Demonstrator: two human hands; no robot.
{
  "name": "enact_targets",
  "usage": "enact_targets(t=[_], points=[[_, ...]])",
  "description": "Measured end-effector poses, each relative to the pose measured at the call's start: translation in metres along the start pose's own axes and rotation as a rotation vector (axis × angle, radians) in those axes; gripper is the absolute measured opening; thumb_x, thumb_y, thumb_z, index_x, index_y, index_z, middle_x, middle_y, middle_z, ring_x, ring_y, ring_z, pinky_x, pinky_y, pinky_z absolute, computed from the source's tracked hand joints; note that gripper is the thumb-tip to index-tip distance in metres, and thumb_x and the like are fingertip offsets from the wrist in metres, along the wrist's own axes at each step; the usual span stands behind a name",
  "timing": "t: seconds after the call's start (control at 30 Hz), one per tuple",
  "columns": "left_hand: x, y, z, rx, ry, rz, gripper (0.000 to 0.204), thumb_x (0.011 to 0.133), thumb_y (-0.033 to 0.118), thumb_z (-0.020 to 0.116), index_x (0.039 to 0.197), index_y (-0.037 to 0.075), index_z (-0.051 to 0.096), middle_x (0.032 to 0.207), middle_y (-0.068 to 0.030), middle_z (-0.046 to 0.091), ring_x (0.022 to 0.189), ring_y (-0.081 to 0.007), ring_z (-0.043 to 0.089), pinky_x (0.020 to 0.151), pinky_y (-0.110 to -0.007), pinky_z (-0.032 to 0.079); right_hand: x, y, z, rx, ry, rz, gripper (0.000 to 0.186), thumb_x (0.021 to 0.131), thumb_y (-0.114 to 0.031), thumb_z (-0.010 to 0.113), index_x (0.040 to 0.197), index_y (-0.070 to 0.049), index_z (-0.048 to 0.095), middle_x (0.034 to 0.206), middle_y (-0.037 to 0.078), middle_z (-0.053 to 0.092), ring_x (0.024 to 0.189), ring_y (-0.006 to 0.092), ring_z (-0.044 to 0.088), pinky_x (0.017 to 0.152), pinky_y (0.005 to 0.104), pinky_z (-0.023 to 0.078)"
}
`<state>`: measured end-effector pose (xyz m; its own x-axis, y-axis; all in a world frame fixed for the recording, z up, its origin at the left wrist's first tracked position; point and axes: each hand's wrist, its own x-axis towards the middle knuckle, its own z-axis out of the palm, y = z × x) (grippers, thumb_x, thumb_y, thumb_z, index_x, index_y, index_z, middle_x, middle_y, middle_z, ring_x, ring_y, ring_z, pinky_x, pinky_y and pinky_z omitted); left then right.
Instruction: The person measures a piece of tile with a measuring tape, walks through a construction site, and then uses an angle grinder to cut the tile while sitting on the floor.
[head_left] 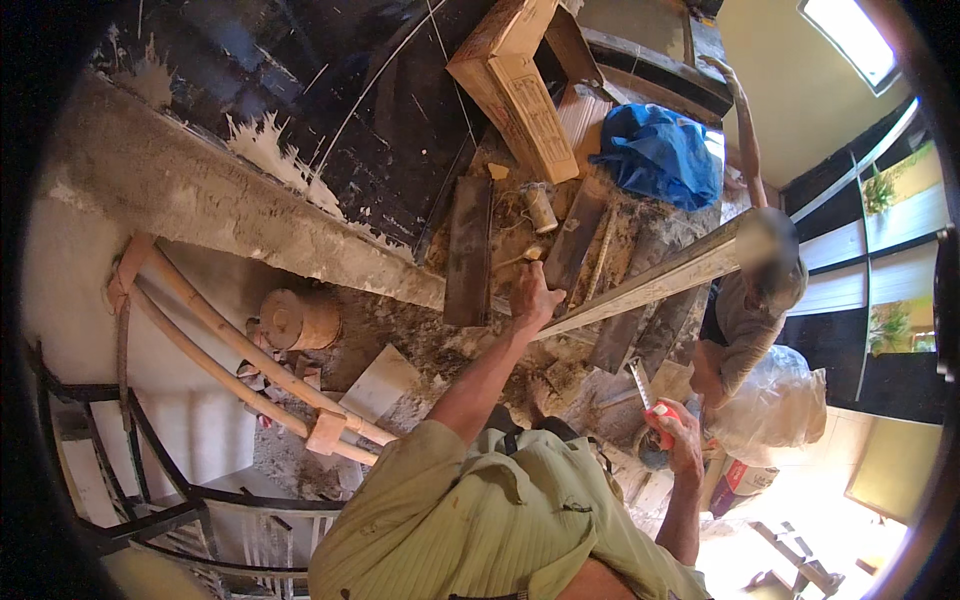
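Long wooden plank (650,283): resting across debris-strewn concrete ledge (300,235), gripped at near end by left hand (533,295), fingers closed over top edge. Right hand (680,440) lower, closed around red-handled tape measure (652,400), blade extended upward. Co-worker (750,310) beside far end.

The left hand (533,296) grips the near end of a long wooden plank (650,283) that slants up to the right. The right hand (680,440) holds a red-handled tape measure (655,408), its strip sticking upward. Beyond lie a cardboard box (515,80), a blue plastic bag (660,152) and a dusty concrete ledge (230,205). Another person (750,320) crouches just beside the plank's far end.
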<state>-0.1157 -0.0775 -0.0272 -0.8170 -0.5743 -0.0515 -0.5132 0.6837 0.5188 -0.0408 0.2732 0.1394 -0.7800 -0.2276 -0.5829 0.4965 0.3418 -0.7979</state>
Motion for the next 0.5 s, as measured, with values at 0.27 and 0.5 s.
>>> enact_targets(t=[0.27, 0.5], points=[[0.027, 0.006, -0.054, -0.656, -0.327, -0.009, 0.030, 0.083, 0.026, 0.063, 0.093, -0.002, 0.057, 0.086, -0.0103, 0.056, 0.080, -0.0171, 0.052, 0.069, -0.039, 0.042, -0.005, 0.000, 0.004, 0.080, 0.018, -0.025, 0.065, 0.070, -0.039, 0.068, 0.117, 0.006, 0.059, 0.100, 0.010, 0.064, 0.089, 0.0170, 0.060, 0.076, 0.0268, 0.046], [0.005, -0.002, -0.130, -1.021, -0.442, -0.040, 0.037, 0.083, 0.026, 0.070, 0.108, 0.000, 0.061, 0.094, -0.0037, 0.059, 0.086, -0.0149, 0.054, 0.078, -0.033, 0.043, -0.024, -0.015, 0.017, 0.121, 0.042, -0.022, 0.069, 0.067, -0.044, 0.066, 0.115, 0.005, 0.060, 0.095, 0.010, 0.064, 0.083, 0.0159, 0.060, 0.070, 0.0267, 0.047]])
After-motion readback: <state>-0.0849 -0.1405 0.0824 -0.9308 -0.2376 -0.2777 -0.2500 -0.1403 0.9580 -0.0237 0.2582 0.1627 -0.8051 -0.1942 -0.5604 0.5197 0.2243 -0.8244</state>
